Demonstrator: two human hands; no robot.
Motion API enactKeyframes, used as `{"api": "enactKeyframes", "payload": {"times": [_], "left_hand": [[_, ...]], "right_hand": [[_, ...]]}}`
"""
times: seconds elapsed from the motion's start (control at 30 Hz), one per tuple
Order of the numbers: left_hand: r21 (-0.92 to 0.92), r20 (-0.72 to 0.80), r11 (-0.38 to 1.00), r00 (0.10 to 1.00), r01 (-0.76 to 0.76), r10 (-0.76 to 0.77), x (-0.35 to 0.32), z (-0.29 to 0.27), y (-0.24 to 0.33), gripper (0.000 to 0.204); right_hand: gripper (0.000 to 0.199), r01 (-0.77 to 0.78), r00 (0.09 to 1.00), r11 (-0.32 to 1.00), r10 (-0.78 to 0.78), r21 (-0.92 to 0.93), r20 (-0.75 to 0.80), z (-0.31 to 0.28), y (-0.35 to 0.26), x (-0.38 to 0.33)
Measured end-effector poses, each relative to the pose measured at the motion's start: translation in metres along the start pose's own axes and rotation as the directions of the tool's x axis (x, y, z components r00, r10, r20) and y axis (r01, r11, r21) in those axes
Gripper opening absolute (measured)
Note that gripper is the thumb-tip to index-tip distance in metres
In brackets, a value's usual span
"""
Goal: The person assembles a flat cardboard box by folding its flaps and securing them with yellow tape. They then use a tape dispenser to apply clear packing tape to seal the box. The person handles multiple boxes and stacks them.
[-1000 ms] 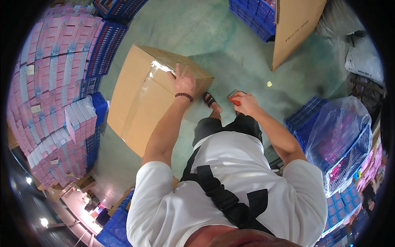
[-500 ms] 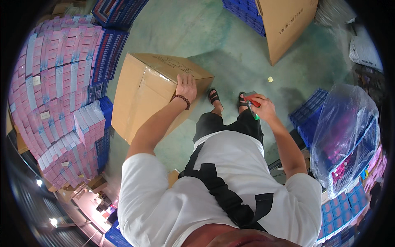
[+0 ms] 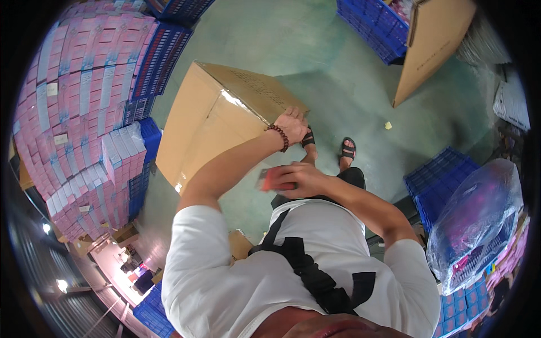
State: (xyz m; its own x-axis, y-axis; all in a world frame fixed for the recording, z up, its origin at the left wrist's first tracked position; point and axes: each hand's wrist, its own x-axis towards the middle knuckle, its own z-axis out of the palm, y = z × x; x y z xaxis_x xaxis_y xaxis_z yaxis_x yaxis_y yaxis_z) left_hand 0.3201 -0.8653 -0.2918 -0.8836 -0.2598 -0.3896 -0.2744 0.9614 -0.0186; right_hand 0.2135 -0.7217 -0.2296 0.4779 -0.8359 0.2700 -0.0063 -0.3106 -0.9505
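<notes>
A large brown cardboard box stands at the left of my feet, with shiny clear tape along its upper edge. My left hand, a beaded bracelet at its wrist, grips the box at its near right corner, fingers bent over the edge. In front of my waist, my right hand is closed around a red hand tool, which looks like a tape dispenser. Motion blurs the tool, and my fingers partly cover it. It is apart from the box, close to the box's near side.
Pink cartons are stacked high at the left beside blue crates. An upright cardboard sheet and a blue crate are at the far right. Nearer on the right, a blue crate adjoins a plastic-wrapped load.
My right hand has swung left with the red tool, from beside my leg to near the box. My left hand has slid along the box's edge to its right corner.
</notes>
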Motion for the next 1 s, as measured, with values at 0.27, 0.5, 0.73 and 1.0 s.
{"api": "enactKeyframes", "payload": {"times": [0.27, 0.5, 0.73, 1.0], "left_hand": [[-0.399, 0.077, 0.897, 0.967, -0.192, 0.241, -0.069, -0.059, -0.084, 0.042], [-0.120, 0.492, 0.924, 0.830, 0.362, -0.262, -0.085, -0.063, -0.268, 0.046], [-0.310, 0.215, 0.576, 0.646, 0.757, -0.733, -0.079, -0.030, -0.386, 0.067], [-0.279, 0.647, 0.774, 0.707, 0.568, -0.286, -0.056, 0.020, -0.446, 0.033]], "right_hand": [[0.029, -0.111, 0.978, 0.954, 0.055, 0.279, 0.201, 0.054, 0.031, 0.164], [0.029, -0.017, 0.997, 0.976, -0.001, 0.218, 0.081, 0.055, 0.057, 0.182], [0.026, -0.011, 0.999, 0.971, 0.000, 0.241, 0.044, 0.056, 0.057, 0.184], [0.028, -0.060, 0.998, 0.977, 0.052, 0.206, 0.043, 0.060, 0.058, 0.188]]}}
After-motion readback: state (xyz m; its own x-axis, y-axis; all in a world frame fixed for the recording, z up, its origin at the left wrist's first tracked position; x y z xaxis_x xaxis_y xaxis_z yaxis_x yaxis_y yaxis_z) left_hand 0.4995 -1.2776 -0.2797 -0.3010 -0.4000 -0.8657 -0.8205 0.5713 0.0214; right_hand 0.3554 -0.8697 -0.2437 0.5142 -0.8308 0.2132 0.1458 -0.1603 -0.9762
